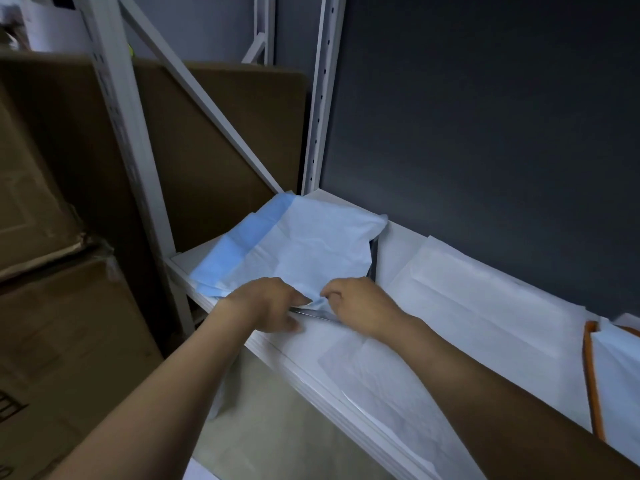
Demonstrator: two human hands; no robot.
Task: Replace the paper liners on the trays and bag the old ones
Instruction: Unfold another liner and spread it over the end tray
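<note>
Head view: crumpled white-and-blue paper liner (311,244) covers the dark tray (374,259) at the shelf's (183,259) left end; left grip (273,303) and right grip (356,303) each pinch its front edge.

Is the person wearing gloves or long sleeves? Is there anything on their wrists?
No gloves. The left hand and the right hand are both bare, and no rings show. The left forearm and the right forearm are bare all the way to the picture's edge, so no sleeves can be seen. No watch or bracelet shows on either wrist.
</note>
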